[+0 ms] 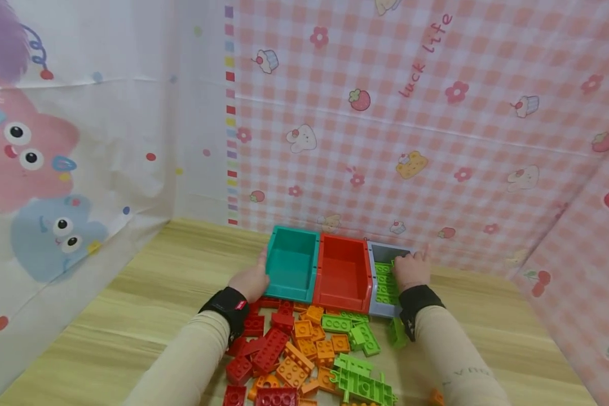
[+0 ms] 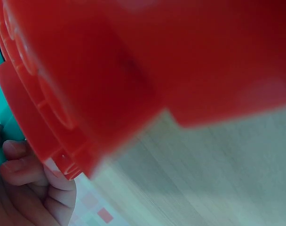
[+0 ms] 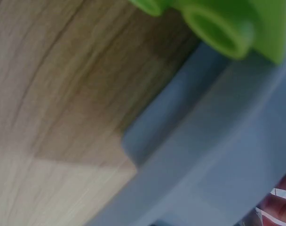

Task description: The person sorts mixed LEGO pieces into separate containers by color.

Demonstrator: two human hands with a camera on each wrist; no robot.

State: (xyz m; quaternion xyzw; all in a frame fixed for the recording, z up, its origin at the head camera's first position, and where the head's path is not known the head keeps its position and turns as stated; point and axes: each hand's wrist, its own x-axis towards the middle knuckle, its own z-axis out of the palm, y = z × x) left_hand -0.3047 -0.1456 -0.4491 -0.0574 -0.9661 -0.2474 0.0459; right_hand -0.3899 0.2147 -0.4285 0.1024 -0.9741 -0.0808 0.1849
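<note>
Three open bins stand side by side: a teal bin (image 1: pixel 290 265), a red bin (image 1: pixel 342 276) and a grey bin (image 1: pixel 385 308). My left hand (image 1: pixel 251 279) holds the teal bin at its left wall; in the left wrist view its fingers (image 2: pixel 23 165) curl beside teal plastic. My right hand (image 1: pixel 412 270) grips the right wall of the grey bin, partly over its inside. Green building bricks (image 1: pixel 384 282) lie in rows inside the grey bin. The teal and red bins hold nothing visible. Most of the right fingers are hidden in the right wrist view.
Loose red bricks (image 1: pixel 270 349), orange bricks (image 1: pixel 292 371) and green bricks (image 1: pixel 362 383) lie in front of the bins. One green brick (image 1: pixel 398 332) sits by the right wrist. A checked pink cloth (image 1: pixel 335 158) hangs behind the wooden table (image 1: pixel 147 304).
</note>
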